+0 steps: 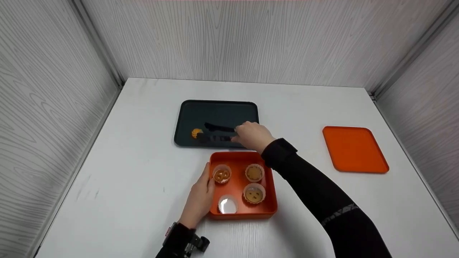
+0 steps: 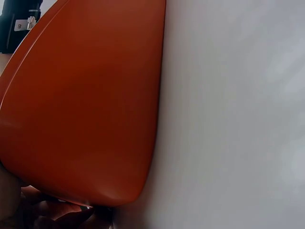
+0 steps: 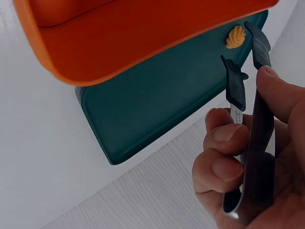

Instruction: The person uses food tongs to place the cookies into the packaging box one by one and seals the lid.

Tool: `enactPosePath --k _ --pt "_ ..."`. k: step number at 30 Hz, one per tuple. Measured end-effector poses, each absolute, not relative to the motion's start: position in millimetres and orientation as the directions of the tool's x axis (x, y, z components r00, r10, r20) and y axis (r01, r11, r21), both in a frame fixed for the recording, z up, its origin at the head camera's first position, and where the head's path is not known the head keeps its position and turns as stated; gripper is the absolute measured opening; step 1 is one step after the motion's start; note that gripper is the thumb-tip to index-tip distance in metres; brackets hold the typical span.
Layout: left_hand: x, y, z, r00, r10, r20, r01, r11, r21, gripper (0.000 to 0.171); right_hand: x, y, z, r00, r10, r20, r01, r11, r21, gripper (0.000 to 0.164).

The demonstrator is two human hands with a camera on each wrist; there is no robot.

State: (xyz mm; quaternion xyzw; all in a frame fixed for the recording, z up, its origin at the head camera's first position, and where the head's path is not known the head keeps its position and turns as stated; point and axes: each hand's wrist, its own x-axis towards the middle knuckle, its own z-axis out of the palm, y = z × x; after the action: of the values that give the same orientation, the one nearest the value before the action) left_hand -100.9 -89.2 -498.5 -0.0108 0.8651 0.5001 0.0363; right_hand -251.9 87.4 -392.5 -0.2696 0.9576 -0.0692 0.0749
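My right hand (image 1: pixel 254 136) grips a pair of black tongs (image 3: pixel 261 121), thumb on one arm and fingers on the other. The tongs' tips are spread beside a small golden swirled cookie (image 3: pixel 235 37) on the dark green tray (image 1: pixel 222 111). Below the tray sits an orange square box (image 1: pixel 239 156). It holds a paper cup of pretzel-shaped cookies (image 1: pixel 222 174), two paper cups with round cookies (image 1: pixel 254 172) (image 1: pixel 254 194), and a paper cup showing only its white inside (image 1: pixel 227 204). My left hand (image 1: pixel 198 197) holds the box's left wall.
A flat orange tray (image 1: pixel 355 149) lies on the right side of the white table (image 1: pixel 143 172). Grey wood-grain panels (image 1: pixel 229 39) enclose the table at the back and both sides. The right forearm crosses over the box's upper right corner.
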Motion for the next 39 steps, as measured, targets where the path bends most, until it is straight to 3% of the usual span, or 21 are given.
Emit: enactPosePath --k 18,30,39 --pt "-100.5 -90.2 -496.6 -0.996 0.004 -0.09 -0.076 0.494 0.866 0.061 -255.1 58.8 -405.7 -0.852 -0.518 -0.077 -0.515 0.855 -0.059 0.034" --pt "-101.1 -91.8 -496.3 -0.995 0.006 -0.102 -0.085 0.492 0.867 0.061 -259.7 46.3 -408.1 -0.863 -0.502 -0.049 -0.496 0.862 -0.102 0.026" --pt "-99.8 -92.9 -497.0 -1.0 0.01 -0.028 -0.019 0.5 0.866 0.059 -260.2 51.5 -407.6 -0.838 -0.545 0.02 -0.545 0.838 -0.008 0.028"
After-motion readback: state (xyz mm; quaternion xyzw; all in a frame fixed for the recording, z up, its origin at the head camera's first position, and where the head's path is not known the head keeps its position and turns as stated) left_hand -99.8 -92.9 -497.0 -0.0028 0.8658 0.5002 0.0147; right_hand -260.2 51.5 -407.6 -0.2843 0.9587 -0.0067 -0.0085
